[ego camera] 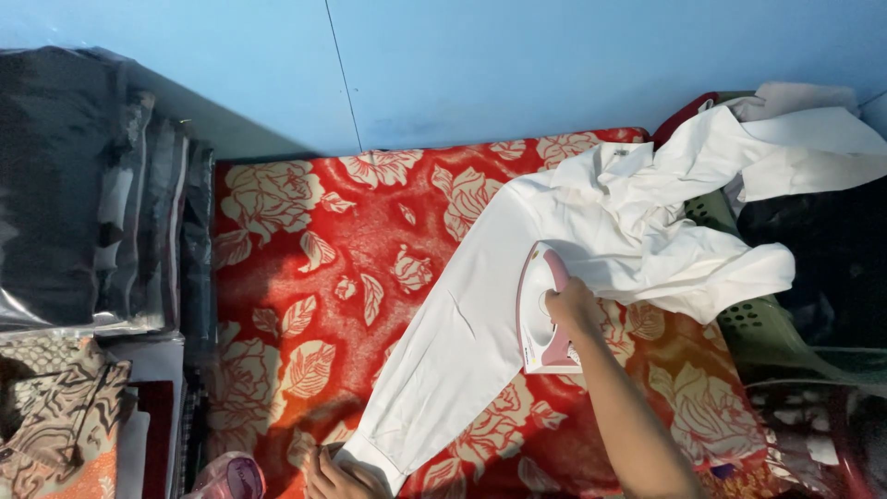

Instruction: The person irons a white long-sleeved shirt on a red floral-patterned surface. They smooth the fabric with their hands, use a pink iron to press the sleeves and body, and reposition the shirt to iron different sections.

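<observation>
A white garment (480,314) lies stretched diagonally across a red blanket with cream flowers (305,268). Its upper part is bunched in folds at the right (702,212). My right hand (573,310) grips the handle of a white and pink iron (540,310), which rests flat on the garment's right edge. At the bottom edge of the view my left hand (337,476) holds down the garment's lower hem, fingers pressed on the cloth.
Stacks of folded clothes in clear plastic (83,194) stand at the left, with patterned fabric (65,416) below them. A pinkish plastic bottle (231,479) sits by my left hand. A green basket (767,328) with more clothes is at the right. A blue wall (517,65) runs behind.
</observation>
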